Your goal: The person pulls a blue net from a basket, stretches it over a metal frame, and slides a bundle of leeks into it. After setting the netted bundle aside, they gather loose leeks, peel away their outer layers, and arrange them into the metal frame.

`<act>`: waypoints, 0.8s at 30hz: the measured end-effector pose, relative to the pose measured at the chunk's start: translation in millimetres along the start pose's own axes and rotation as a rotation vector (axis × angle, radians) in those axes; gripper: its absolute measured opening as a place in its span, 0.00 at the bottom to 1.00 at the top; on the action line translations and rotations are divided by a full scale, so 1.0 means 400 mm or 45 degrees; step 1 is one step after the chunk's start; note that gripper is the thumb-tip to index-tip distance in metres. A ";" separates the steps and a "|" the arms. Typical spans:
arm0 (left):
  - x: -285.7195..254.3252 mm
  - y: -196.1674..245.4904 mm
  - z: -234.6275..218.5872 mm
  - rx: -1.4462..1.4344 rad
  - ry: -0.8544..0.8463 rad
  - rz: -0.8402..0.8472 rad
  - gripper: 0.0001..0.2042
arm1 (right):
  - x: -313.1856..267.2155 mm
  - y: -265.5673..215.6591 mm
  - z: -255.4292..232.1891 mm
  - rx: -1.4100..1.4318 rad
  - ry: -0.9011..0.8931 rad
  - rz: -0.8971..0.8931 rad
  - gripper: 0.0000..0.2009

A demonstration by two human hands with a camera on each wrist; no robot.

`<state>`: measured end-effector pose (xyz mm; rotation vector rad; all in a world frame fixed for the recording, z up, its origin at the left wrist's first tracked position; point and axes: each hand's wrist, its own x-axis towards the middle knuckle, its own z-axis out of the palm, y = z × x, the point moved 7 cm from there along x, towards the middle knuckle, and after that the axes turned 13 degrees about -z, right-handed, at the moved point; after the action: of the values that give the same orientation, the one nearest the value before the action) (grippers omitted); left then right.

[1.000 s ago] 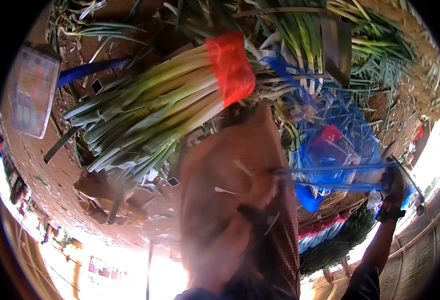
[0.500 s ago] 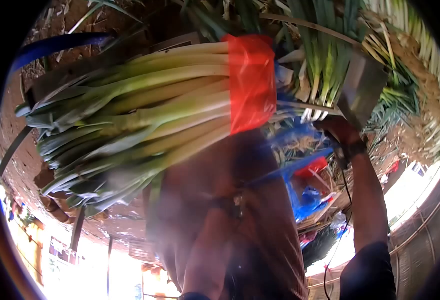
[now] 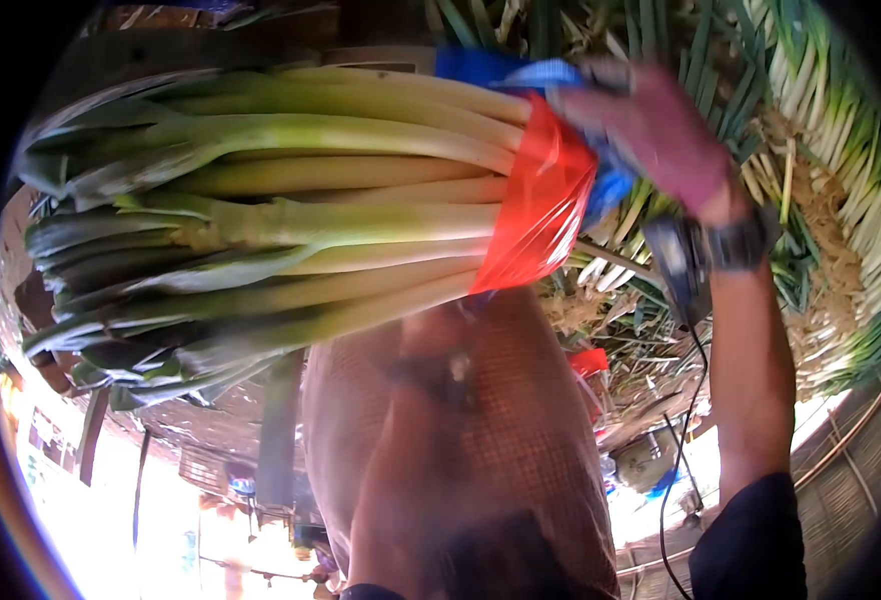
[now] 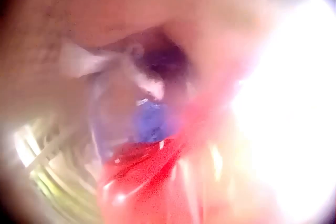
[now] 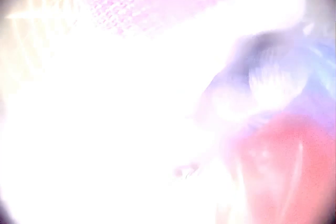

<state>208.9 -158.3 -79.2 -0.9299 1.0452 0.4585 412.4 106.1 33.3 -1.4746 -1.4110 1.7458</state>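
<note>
A thick bundle of leeks (image 3: 290, 220) lies across the head view, leaves to the left. Red plastic wrap (image 3: 535, 210) covers its root end, and a blue plastic strip (image 3: 505, 68) passes behind that end. My right hand (image 3: 650, 130), in a pinkish glove, grips the strip at the bundle's upper right. Below the red wrap, my left hand (image 3: 438, 328) is partly hidden by the leeks, close against the wrap's lower corner. A blue patch of the strip (image 4: 153, 121) shows by its fingers in the left wrist view. Glare washes out much of the right wrist view.
Rows of loose leeks (image 3: 840, 180) cover the ground at the right and top. A grey metal bar (image 3: 278, 430) stands below the bundle. A black cable (image 3: 672, 480) hangs from the right wrist. The apron (image 3: 520, 440) is just below the bundle.
The blue strip, earlier stretched between both hands, has come up around the red-wrapped end. My right hand has moved from the right side up to the bundle. The bundle appears nearer.
</note>
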 end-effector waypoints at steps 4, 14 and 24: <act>-0.022 -0.052 -0.049 0.540 -0.496 0.313 0.13 | -0.116 -0.021 0.012 -0.329 0.082 0.199 0.10; -0.290 0.153 -0.064 0.873 0.233 0.869 0.13 | 0.283 -0.125 0.254 -1.353 -0.406 -0.896 0.03; -0.539 0.041 0.040 -0.560 -0.283 0.357 0.03 | 0.182 -0.341 0.390 0.078 -0.410 -0.094 0.10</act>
<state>106.9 -115.6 107.4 -1.0917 0.8881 1.0324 211.2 154.4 107.4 -1.1309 -1.5292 2.0265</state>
